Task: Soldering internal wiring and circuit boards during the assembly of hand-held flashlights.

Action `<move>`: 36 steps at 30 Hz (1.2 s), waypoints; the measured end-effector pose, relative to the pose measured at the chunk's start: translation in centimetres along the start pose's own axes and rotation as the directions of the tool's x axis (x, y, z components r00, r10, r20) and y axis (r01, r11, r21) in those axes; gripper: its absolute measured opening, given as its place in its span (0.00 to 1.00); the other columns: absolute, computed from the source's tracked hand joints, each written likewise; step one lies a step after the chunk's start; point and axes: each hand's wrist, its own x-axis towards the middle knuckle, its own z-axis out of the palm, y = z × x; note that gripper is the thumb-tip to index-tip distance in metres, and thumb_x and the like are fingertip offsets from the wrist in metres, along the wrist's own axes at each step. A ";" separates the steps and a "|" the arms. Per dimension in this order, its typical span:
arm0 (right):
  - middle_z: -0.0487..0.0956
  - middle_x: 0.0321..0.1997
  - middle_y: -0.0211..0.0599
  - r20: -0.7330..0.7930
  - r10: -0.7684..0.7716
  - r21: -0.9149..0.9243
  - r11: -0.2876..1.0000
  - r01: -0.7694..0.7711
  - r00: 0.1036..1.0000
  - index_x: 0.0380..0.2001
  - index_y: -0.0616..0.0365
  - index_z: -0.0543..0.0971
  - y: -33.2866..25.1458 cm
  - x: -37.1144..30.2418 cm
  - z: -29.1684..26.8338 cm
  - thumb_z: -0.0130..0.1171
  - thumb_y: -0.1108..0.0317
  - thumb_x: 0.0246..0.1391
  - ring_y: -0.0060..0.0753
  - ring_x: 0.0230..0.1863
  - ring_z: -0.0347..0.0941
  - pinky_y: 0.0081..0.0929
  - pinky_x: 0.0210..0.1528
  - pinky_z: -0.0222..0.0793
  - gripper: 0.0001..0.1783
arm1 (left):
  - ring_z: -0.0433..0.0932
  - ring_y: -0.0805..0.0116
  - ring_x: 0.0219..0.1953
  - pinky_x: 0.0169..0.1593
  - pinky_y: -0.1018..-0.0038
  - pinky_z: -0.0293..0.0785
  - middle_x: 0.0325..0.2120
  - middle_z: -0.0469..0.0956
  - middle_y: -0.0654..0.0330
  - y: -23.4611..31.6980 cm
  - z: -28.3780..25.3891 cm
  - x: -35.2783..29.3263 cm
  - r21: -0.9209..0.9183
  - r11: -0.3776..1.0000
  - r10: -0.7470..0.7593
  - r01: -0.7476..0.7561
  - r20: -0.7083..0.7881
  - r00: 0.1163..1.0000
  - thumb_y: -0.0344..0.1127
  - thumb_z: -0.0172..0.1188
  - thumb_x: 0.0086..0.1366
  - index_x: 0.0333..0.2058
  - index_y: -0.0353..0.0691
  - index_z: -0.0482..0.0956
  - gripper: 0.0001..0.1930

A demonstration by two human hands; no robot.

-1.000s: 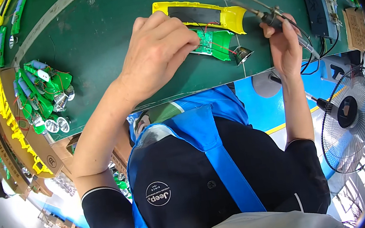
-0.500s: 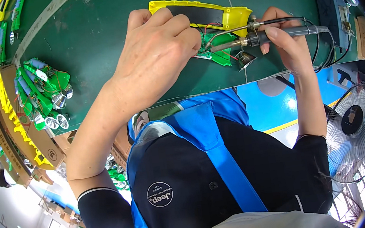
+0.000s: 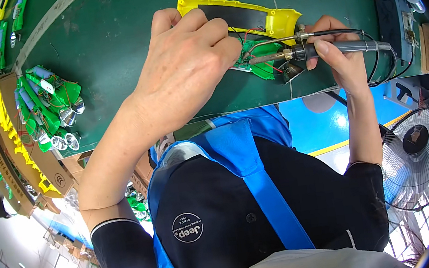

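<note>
Green tabletop [image 3: 116,33] beneath 2 hands [image 3: 184,62] [image 3: 338,57]; blue floor [image 3: 326,125].

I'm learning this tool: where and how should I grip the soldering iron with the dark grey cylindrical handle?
Probably by its dark grey cylindrical handle, from the right, where the right hand holds it: the bare metal tip points left, toward the green circuit board.
</note>
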 end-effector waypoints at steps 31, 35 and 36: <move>0.76 0.40 0.42 -0.131 -0.690 -0.223 0.720 0.657 0.712 0.47 0.59 0.62 -1.8 9.6 3.1 0.52 0.69 0.56 0.37 0.48 0.71 0.31 0.51 0.65 0.17 | 0.68 0.58 0.42 0.49 0.60 0.61 0.34 0.69 0.59 -4.0 -0.7 0.7 0.074 0.989 0.144 -0.129 -0.247 0.958 0.40 0.66 0.39 0.30 0.44 0.71 0.18; 0.76 0.41 0.37 -0.139 -0.693 -0.513 0.661 0.548 0.707 0.47 0.57 0.66 -2.6 14.8 4.1 0.53 0.74 0.52 0.24 0.43 0.71 0.20 0.46 0.65 0.18 | 0.69 0.58 0.44 0.53 0.57 0.59 0.37 0.69 0.58 -2.7 -0.2 -4.3 0.038 0.999 0.031 -0.026 -0.142 0.989 0.41 0.67 0.40 0.37 0.45 0.67 0.24; 0.76 0.40 0.37 -0.170 -0.752 -0.548 0.609 0.573 0.637 0.47 0.56 0.67 -2.5 16.0 4.1 0.55 0.74 0.52 0.24 0.41 0.71 0.20 0.45 0.66 0.18 | 0.69 0.58 0.44 0.53 0.57 0.59 0.37 0.69 0.58 -2.7 0.5 -4.4 0.064 0.998 0.006 0.004 -0.153 0.988 0.41 0.67 0.40 0.37 0.45 0.67 0.24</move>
